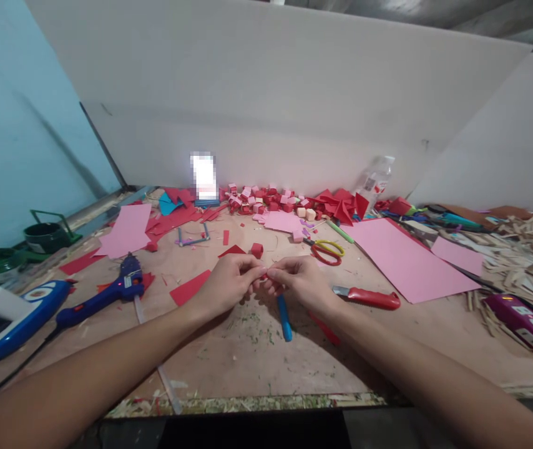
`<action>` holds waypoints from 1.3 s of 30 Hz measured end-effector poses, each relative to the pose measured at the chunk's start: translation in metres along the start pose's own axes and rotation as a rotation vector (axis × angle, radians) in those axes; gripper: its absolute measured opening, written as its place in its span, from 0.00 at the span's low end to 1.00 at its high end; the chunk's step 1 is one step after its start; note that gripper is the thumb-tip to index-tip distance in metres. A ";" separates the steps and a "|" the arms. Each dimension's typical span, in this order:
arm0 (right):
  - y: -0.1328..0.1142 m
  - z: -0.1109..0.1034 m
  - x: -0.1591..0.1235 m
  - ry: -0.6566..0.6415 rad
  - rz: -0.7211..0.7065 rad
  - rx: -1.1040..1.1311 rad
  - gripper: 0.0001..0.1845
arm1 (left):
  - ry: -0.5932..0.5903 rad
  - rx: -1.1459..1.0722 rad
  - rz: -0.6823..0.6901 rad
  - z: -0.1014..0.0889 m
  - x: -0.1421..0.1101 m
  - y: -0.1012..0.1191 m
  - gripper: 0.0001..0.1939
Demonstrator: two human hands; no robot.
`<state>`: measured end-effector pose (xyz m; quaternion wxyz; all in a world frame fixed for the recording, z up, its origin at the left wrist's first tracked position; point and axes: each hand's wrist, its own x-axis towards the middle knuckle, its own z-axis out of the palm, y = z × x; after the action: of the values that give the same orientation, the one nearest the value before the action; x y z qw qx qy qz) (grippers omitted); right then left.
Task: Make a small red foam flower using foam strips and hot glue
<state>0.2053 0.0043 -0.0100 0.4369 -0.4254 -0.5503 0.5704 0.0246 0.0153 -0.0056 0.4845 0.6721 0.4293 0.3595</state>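
Observation:
My left hand (234, 278) and my right hand (301, 280) meet over the middle of the table, fingertips pinched together on a small piece of red paper (263, 276). Most of that piece is hidden by the fingers. Just beyond them lies a small red paper cube (257, 251). A blue stick (284, 319) lies below my right hand, and a red paper strip (190, 287) rests left of my left hand. To the right of my right hand is a red-handled cutter knife (372, 298). Scissors with yellow and red handles (327, 251) lie farther back.
A blue glue gun (128, 280) and a blue-white power strip (14, 321) occupy the left. Pink and red paper cubes (266, 198) are heaped along the back. Pink sheets (411, 259), a purple power strip (526, 324) and wood strips (526, 252) cover the right. A plastic bottle (376, 181) leans on the board.

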 end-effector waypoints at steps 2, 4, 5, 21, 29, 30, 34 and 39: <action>0.000 0.001 0.000 -0.008 0.018 0.007 0.19 | -0.003 0.016 -0.008 -0.001 0.000 0.000 0.14; 0.000 0.002 0.000 -0.013 0.024 0.020 0.18 | -0.011 0.028 -0.010 -0.003 0.001 0.000 0.15; 0.000 0.001 0.000 -0.014 0.023 0.028 0.18 | -0.011 0.041 -0.001 -0.004 0.001 0.000 0.15; 0.002 -0.007 0.003 -0.021 0.097 0.154 0.16 | 0.070 0.389 0.324 -0.012 -0.004 0.008 0.09; 0.000 -0.008 0.003 -0.041 0.155 0.168 0.13 | 0.038 0.460 0.452 -0.014 -0.004 0.008 0.08; -0.001 -0.008 0.003 -0.044 0.151 0.162 0.14 | 0.042 0.459 0.454 -0.014 -0.004 0.008 0.08; -0.003 -0.007 0.002 -0.044 0.082 0.090 0.19 | 0.084 0.396 0.417 -0.012 -0.005 0.009 0.07; -0.011 -0.004 -0.001 -0.026 -0.047 -0.108 0.16 | 0.129 0.281 0.288 -0.011 -0.002 0.012 0.06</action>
<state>0.2095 0.0041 0.0008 0.4193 -0.4279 -0.5958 0.5348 0.0162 0.0154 0.0086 0.3010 0.7631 0.4047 0.4040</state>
